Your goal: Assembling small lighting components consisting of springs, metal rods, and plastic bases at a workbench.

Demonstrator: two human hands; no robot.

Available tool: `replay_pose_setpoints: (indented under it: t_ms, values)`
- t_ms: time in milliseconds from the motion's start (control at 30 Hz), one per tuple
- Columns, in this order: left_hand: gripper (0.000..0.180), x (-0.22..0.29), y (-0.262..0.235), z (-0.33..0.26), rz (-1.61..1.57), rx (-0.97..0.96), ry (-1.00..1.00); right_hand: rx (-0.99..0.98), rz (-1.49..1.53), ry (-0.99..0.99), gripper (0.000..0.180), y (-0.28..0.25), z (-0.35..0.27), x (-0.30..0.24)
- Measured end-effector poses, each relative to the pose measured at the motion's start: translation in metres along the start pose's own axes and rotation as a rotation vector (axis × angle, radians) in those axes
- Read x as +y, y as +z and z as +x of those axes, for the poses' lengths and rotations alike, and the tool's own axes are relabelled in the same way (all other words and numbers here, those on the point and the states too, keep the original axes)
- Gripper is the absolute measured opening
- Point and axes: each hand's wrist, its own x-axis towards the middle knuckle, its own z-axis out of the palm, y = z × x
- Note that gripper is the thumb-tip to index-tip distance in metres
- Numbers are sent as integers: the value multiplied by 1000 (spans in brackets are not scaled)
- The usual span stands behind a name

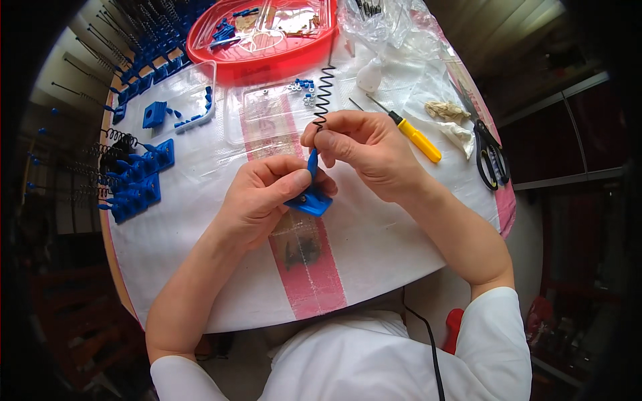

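Note:
Near the middle of the table, my left hand point(264, 194) grips a blue plastic base point(311, 202) with a flat foot and a tapered upright tip. Just above that tip, my right hand point(364, 148) pinches the lower end of a black coiled wire spring point(324, 93). The spring stands upright, its straight end pointing away from me. Whether its lower end sits inside the blue tip is hidden by my fingers. Both hands are closed, close together over the pink stripe of the table cover.
Blue bases with springs stand in rows at the left point(137, 184) and far left. A red tray point(261, 67) of small parts lies at the back, with clear plastic lids point(237, 127) before it. A yellow-handled screwdriver point(418, 139), black scissors point(491, 157) and plastic bags point(394, 30) lie right.

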Motion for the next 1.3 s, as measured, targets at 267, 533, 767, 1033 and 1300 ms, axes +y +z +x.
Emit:
replay_pose_setpoints:
  t_ms: [267,533,767,1033,1300]
  values:
    - [20,2,0,1,40,86,107,5,-137,-48,20,4,-1,-6]
    - [18,1,-1,0,64,104,88,-26,-195,16,19,2,-1,-4]
    - [17,-1,-2,1,47,104,97,-3,-104,-5,17,7,-2,4]
    - [17,-3,-5,0,52,96,103,-32,-124,-12,17,8,-2,5]
    - [18,-3,-5,1,41,96,110,-41,-147,0,14,12,-2,4]
